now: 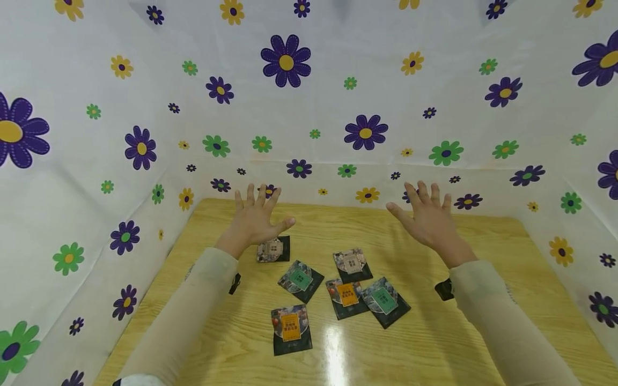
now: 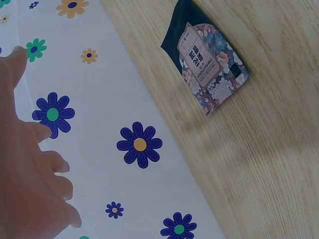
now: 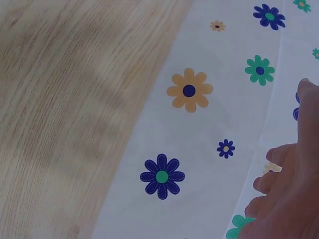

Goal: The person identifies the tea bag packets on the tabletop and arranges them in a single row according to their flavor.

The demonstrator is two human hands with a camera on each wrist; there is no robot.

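Both hands are raised over the table with fingers spread, and neither holds anything. My left hand (image 1: 256, 222) is on the left in the head view, nearest a dark sachet with a pale label (image 1: 273, 249); that sachet (image 2: 212, 64) also shows in the left wrist view. My right hand (image 1: 427, 221) is over the table's far right part. Between the arms lie two sachets with green labels (image 1: 301, 281) (image 1: 384, 302), two with orange labels (image 1: 292, 329) (image 1: 347, 298), and another pale-labelled sachet (image 1: 353, 265). The three on the right overlap or lie close together.
The sachets lie on a light wood-grain table (image 1: 232, 343). White cloth with purple, yellow and green flowers (image 1: 328, 107) stands behind it and along both sides. Dark straps (image 1: 444, 289) hang at the wrists. A bright glare shows near the front middle of the table.
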